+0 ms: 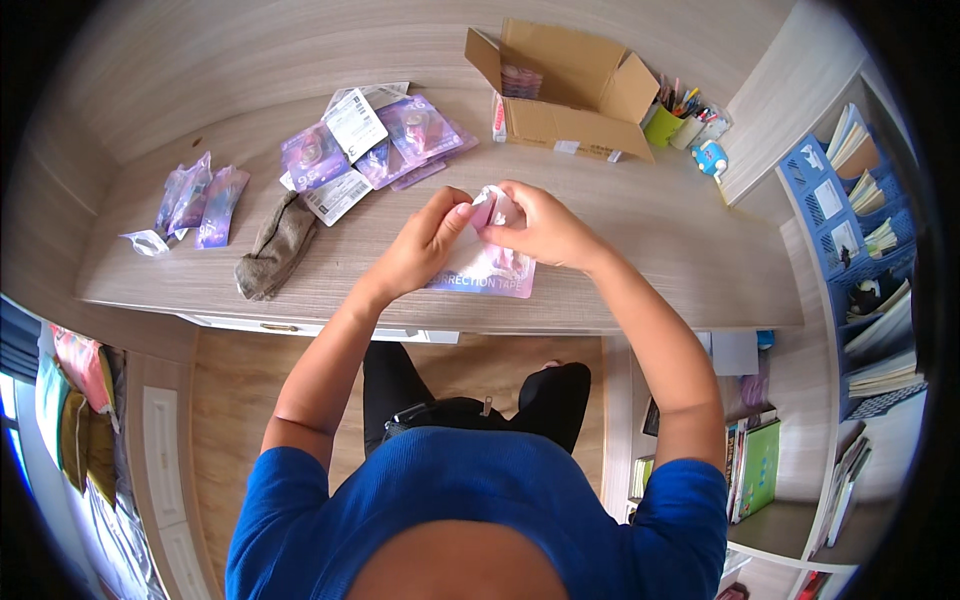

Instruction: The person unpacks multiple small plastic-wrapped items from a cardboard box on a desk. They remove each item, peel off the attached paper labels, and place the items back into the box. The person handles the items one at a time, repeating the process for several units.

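Over the desk's front part, both of my hands are closed around the upper part of a purple-and-pink blister pack (510, 284). Torn white paper edges (497, 210) and a bit of pink show between the fingertips. My left hand (430, 240) pinches the left side with thumb and fingers. My right hand (545, 230) grips the right side, its fingers curled over the top. The pack's lower edge juts out beneath my hands, close to the desk edge. My fingers hide its middle.
A heap of similar purple packs (420, 130) lies behind my left hand, with several more packs (220, 207) farther left. Nearby rests a grey-brown fabric pouch (275, 248). An open cardboard box (575, 125) stands at the back, beside pen holders (665, 128). Blue file racks (835, 210) line the right.
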A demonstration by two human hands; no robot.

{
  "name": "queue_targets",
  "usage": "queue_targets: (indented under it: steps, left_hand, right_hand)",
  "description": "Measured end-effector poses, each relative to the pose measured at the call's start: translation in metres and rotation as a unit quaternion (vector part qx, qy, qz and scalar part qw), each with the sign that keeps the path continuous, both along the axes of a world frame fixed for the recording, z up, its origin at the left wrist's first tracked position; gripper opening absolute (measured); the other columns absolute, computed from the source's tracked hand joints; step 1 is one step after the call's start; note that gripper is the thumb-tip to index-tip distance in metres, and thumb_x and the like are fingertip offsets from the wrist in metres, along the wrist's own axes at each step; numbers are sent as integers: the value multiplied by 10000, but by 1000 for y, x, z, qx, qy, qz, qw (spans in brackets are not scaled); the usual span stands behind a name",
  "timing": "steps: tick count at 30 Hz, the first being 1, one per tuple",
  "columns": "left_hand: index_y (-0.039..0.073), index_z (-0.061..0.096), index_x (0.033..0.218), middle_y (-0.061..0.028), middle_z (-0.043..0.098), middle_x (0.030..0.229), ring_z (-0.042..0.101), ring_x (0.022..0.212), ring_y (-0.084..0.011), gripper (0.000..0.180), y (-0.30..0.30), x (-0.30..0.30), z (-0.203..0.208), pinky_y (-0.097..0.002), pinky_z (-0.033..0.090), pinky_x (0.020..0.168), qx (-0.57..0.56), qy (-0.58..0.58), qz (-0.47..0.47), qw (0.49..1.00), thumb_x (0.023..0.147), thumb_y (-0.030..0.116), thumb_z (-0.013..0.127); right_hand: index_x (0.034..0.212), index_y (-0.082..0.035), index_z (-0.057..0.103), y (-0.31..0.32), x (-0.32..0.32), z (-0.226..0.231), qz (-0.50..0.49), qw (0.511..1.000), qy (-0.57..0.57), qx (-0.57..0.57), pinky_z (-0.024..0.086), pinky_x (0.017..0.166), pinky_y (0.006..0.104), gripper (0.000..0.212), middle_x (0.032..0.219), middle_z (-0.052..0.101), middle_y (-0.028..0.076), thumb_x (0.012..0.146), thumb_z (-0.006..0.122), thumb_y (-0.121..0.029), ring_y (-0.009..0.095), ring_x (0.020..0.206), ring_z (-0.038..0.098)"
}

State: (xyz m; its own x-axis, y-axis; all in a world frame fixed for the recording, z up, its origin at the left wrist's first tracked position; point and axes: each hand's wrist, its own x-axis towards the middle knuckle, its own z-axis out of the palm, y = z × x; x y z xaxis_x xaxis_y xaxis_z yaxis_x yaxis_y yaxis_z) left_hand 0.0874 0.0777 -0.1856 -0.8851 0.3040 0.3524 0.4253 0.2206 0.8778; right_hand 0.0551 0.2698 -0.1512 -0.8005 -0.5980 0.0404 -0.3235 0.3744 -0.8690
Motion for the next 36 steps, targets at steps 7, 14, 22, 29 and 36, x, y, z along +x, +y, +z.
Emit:
queue_targets:
  steps: [7, 14, 22, 29, 36]
  left_hand:
    - [-20, 520, 1028, -59, 568, 805, 482, 712, -89, 314, 2, -3, -11, -243, 418, 639, 15, -22, -8, 1000, 898, 257, 590]
    - [-31, 553, 996, -23, 603, 811, 535, 729, -47, 284, 0, 5, -2, -196, 441, 613, 123, -137, -52, 982, 844, 180, 668]
    - [-20, 597, 920, -38, 632, 803, 577, 713, -68, 219, -11, 6, 3, -209, 473, 632, 231, -245, -140, 931, 845, 175, 664]
    - [-13, 529, 1086, -57, 620, 933, 582, 835, -88, 326, -12, 5, 9, -230, 477, 744, 216, -249, -161, 930, 854, 181, 650]
    - [-15, 551, 1077, -28, 618, 879, 555, 802, -61, 300, -3, 15, 8, -213, 461, 702, 160, -186, -124, 961, 889, 212, 608]
  right_hand:
    - [1080, 14, 523, 1, 7, 11, -20, 999, 12, 39, 461, 573, 242, 302, 772, 599, 24, 798, 606, -57, 66, 663, 549]
    - [1052, 19, 552, 1, 12, -3, -75, 990, 119, -18, 476, 597, 327, 347, 774, 635, 187, 732, 614, -100, 231, 662, 635]
    - [889, -21, 549, 1, 13, 8, 14, 991, 17, -132, 407, 580, 205, 148, 757, 533, -17, 744, 577, -16, 31, 682, 488]
    - [976, 9, 529, 7, 18, 3, -5, 989, 67, -134, 391, 546, 251, 200, 689, 522, 20, 828, 596, -108, 57, 622, 450]
    - [1059, 24, 548, 5, 27, 13, -31, 986, 81, -139, 451, 592, 268, 256, 780, 617, 85, 834, 595, -88, 81, 668, 531]
